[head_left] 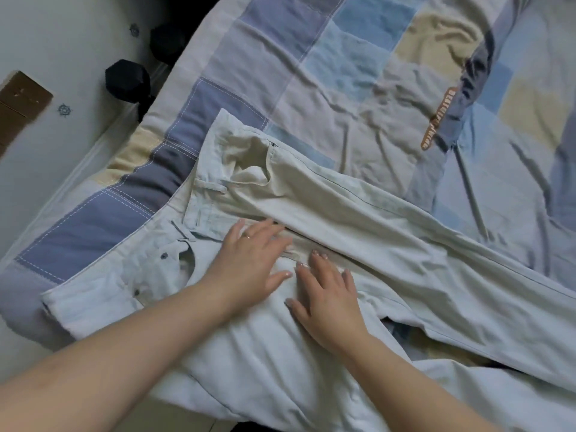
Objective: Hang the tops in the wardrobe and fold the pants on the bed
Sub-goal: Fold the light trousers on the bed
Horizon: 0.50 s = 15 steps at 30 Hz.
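Pale whitish pants (358, 219) lie spread on the bed, waistband toward the left, legs running off to the right. My left hand (252, 260) lies flat with straight fingers on the pants near the fly. My right hand (327, 300) presses flat on the crotch area just beside it. A pale top with a printed face and orange lettering (436, 98) lies flat on the quilt beyond the pants, at the upper right.
The bed carries a patchwork quilt (280, 57) of blue, grey and cream squares. Left of the bed, two black dumbbell heads (127, 81) sit on the floor. A brown cardboard piece (18, 101) lies at the far left.
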{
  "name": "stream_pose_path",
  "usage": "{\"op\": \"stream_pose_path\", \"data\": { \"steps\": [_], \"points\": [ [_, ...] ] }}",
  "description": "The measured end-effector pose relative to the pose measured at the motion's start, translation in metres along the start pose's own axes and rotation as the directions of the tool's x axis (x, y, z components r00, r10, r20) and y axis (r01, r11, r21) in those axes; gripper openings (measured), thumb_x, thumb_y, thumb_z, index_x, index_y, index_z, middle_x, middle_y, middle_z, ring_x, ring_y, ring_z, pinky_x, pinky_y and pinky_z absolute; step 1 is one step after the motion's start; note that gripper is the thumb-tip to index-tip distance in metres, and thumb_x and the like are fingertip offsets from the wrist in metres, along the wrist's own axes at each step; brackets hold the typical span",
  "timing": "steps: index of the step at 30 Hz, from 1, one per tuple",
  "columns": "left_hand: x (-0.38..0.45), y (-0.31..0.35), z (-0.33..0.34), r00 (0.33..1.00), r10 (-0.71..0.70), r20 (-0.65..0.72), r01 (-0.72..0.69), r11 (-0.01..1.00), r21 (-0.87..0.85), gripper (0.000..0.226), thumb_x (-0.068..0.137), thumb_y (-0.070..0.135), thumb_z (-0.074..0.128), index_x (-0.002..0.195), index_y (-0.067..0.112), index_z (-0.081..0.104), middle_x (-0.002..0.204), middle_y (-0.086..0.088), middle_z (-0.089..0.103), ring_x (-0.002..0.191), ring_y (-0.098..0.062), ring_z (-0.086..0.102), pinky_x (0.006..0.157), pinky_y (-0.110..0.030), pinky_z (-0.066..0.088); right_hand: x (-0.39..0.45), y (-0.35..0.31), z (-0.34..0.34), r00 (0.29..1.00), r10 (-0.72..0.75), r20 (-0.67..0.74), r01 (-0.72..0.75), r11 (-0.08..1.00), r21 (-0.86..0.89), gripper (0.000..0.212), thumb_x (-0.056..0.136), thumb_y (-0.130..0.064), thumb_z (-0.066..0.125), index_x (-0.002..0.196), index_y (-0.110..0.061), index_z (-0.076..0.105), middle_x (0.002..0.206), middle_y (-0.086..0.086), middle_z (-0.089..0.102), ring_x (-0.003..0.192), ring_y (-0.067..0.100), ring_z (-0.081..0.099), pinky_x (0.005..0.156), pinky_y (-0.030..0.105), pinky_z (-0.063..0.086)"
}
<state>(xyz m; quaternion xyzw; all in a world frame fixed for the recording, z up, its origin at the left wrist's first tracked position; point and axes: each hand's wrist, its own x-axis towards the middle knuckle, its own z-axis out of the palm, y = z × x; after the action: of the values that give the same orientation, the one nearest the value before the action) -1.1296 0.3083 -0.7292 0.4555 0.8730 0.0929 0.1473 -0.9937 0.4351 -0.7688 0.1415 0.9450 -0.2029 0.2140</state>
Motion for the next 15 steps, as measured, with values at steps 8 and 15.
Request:
{"op": "stream_pose_path", "data": {
  "steps": [8, 15],
  "points": [
    [-0.023, 0.09, 0.047, 0.969, -0.029, 0.246, 0.059, 0.991, -0.116, 0.056, 0.09, 0.045, 0.05, 0.142, 0.029, 0.038, 0.148, 0.008, 0.037, 0.136, -0.013, 0.034, 0.113, -0.033, 0.018, -0.051, 0.042, 0.002, 0.999, -0.015, -0.029, 0.019, 0.993, 0.119, 0.059, 0.09, -0.035, 0.045, 0.146, -0.019, 0.033, 0.158, 0.007, 0.018, 0.145, 0.021, 0.015, 0.117, 0.039, 0.01],
    [-0.04, 0.184, 0.068, 0.94, 0.079, 0.332, -0.055, 0.995, -0.083, 0.05, 0.09, 0.043, 0.052, 0.137, 0.028, 0.046, 0.143, 0.007, 0.042, 0.137, -0.015, 0.032, 0.115, -0.046, 0.009, -0.171, 0.116, 0.007, 0.986, 0.166, -0.026, -0.157, 0.965, 0.211, 0.058, 0.09, -0.04, 0.057, 0.141, -0.017, 0.044, 0.153, 0.013, 0.03, 0.141, 0.027, 0.029, 0.112, 0.04, 0.026]
  ]
}}
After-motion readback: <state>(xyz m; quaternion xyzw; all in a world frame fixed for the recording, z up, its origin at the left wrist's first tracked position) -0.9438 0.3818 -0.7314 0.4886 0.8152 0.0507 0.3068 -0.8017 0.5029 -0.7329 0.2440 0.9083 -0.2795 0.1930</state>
